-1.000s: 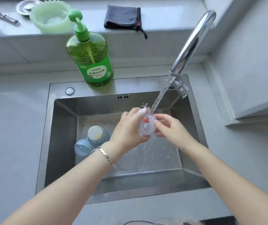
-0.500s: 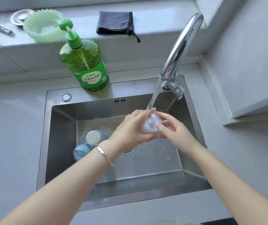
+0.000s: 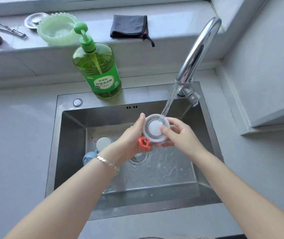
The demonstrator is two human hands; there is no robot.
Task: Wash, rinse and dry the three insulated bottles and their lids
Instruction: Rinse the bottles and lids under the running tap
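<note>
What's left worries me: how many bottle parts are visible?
3: white round plastic lid in left hand and right hand; cream-topped round part, pale blue part, left in sink. More may hide.

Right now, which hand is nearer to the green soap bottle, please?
Left. The left hand holds the lid in front of the green soap bottle; the right hand is farther right, across the lid.

white lid point(image 3: 155, 128) with orange loop point(image 3: 143, 142), green soap bottle point(image 3: 99, 73), dark grey cloth point(image 3: 129, 26), steel-grey sink point(image 3: 65, 144).
</note>
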